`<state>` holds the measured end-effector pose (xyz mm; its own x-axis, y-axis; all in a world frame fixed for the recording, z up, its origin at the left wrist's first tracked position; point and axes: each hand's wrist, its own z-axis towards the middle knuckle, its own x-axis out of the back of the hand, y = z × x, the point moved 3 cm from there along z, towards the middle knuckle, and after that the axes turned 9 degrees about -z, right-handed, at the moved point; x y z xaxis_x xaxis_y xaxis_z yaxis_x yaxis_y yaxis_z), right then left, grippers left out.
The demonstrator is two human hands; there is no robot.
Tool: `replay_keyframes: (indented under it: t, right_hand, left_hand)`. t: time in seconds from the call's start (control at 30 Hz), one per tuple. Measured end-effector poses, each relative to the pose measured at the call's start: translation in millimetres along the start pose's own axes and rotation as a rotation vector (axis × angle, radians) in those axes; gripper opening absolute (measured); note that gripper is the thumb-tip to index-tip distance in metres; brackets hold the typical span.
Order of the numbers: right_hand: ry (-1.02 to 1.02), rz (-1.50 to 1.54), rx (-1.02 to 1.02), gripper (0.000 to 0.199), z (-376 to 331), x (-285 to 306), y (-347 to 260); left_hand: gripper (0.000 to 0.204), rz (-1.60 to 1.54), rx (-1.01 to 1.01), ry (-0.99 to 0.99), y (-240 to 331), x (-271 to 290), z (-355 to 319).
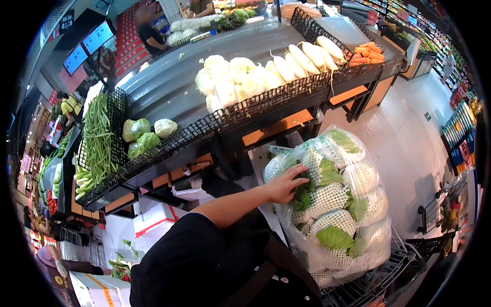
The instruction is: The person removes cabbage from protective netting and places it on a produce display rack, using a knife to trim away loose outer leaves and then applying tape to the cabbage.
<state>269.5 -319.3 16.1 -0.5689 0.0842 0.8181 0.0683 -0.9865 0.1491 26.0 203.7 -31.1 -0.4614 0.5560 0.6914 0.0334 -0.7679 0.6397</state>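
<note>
My left hand [287, 184] reaches to the right from a black sleeve and lies with its fingers spread on the upper left side of a big clear plastic bag [337, 204]. The bag is stuffed with several pale cabbages in white foam netting, green leaves showing between them. It stands on a wire cart [378, 279] at the lower right. Whether the fingers pinch the plastic I cannot tell. My right hand is not in view.
A long dark produce stand [169, 87] with black wire rails crosses the picture, holding green beans [97, 138], green cabbages [146, 134], white cabbages [230, 79], white radishes [307, 53] and carrots [368, 52]. White boxes [153, 220] lie beneath it. Other people stand at the far left and back.
</note>
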Motion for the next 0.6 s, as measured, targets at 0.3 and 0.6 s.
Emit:
replay_keyframes:
  t: [0.3, 0.6]
  right_hand:
    - [0.053, -0.385, -0.031, 0.029, -15, -21, 62]
    - [-0.085, -0.132, 0.018, 0.030, 21, -48, 64]
  left_hand:
    - [0.061, -0.139, -0.087, 0.123, -11, -4, -3]
    - [0.049, -0.193, -0.102, 0.285, -12, -7, -8]
